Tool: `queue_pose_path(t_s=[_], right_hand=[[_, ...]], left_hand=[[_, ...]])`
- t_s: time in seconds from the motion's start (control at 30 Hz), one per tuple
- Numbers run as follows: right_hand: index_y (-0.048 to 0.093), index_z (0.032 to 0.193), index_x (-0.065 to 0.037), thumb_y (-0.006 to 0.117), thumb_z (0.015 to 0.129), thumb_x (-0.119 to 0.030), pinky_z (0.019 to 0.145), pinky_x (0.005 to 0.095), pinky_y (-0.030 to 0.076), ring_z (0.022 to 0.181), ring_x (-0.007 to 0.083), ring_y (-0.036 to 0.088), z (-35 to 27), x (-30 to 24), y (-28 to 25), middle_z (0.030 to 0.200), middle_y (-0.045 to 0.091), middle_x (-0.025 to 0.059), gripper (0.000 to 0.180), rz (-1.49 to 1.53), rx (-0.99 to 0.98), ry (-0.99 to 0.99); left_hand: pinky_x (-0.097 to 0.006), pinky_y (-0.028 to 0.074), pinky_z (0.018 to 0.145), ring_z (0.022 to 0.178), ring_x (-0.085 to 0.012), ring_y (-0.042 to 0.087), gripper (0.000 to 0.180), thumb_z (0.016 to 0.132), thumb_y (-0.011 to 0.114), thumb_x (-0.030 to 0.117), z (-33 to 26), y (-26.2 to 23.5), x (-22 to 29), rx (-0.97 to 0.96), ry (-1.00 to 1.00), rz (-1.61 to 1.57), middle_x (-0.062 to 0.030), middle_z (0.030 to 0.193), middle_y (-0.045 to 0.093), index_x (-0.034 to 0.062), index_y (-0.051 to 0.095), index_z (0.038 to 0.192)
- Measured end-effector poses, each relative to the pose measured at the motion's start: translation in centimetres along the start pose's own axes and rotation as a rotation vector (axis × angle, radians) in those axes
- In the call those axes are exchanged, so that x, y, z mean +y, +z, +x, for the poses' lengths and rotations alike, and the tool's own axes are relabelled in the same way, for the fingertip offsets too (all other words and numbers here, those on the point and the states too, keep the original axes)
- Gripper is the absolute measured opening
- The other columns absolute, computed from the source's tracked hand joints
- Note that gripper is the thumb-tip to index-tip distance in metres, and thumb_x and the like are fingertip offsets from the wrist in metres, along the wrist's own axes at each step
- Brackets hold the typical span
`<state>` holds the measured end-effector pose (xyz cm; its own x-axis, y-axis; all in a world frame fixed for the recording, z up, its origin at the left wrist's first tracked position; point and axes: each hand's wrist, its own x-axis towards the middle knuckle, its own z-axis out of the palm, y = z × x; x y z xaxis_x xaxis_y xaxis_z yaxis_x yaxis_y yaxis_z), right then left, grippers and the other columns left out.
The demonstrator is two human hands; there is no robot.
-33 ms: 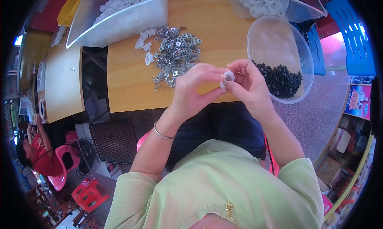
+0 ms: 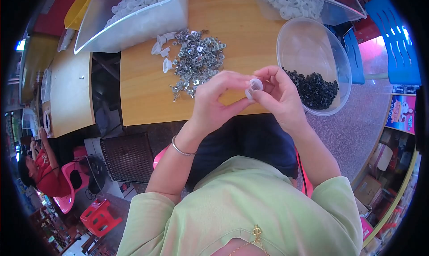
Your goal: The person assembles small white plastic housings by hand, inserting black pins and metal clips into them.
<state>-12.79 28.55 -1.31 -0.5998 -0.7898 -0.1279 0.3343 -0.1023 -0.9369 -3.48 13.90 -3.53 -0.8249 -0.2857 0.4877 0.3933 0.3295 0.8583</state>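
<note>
**Small white plastic cap pinched between two hands above the table edge**

Plastic cap, small, round and translucent white with a raised rim, sits between the fingertips of both hands, just above the near edge of the wooden table. The left hand curls in from the left, thumb and forefinger closed narrowly against the cap's side. The right hand meets it from the right, its fingertips pinched on the same piece, so both hands grip it together. Whether anything else is pressed into the cap cannot be told. A thin metal bangle circles the left wrist.

On the smooth, pale, grained table top, a loose heap of small shiny metal pieces lies just beyond the left hand, flat and stamped-looking, glinting silver. A few more white caps lie at the heap's left rim. To the right of the hands stands a clear round plastic tub, its near side holding a mound of small black pieces, matt and grainy. At the far left a clear, angular plastic bin is filled with white plastic parts; another clear bin with similar white parts stands at the far right.
</note>
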Motion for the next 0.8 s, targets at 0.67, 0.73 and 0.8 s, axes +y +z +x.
queue_pose_path(t_s=[0.67,0.73,0.8], right_hand=[[0.049,0.114,0.000,0.053,0.084,0.007,0.089,0.0255,0.046,0.098,0.0110,0.055,0.14,0.07,0.11,0.107,0.055,0.0060,0.031,-0.042,0.024,-0.131],[0.049,0.111,0.000,0.053,0.085,0.007,0.088,0.0250,0.046,0.097,0.0106,0.056,0.15,0.33,-0.01,0.105,0.055,0.0057,0.027,-0.047,0.023,-0.139],[0.050,0.108,0.000,0.053,0.085,0.007,0.088,0.0244,0.046,0.096,0.0103,0.056,0.14,0.44,-0.06,0.103,0.056,0.0054,0.024,-0.052,0.023,-0.147]], left_hand=[[-0.029,0.050,0.087,0.106,-0.0201,0.056,0.028,0.074,0.060,-0.014,0.19,0.34,0.39,0.024,-0.113,-0.350,-0.0146,0.114,0.054,-0.0013,0.058,0.099],[-0.028,0.049,0.087,0.105,-0.0187,0.055,0.026,0.075,0.060,-0.014,0.14,0.53,0.43,0.049,-0.112,-0.317,-0.0136,0.115,0.050,-0.0012,0.058,0.098],[-0.028,0.049,0.088,0.105,-0.0181,0.054,0.025,0.075,0.060,-0.014,0.01,0.60,0.29,0.053,-0.114,-0.314,-0.0128,0.115,0.048,-0.0011,0.058,0.097]])
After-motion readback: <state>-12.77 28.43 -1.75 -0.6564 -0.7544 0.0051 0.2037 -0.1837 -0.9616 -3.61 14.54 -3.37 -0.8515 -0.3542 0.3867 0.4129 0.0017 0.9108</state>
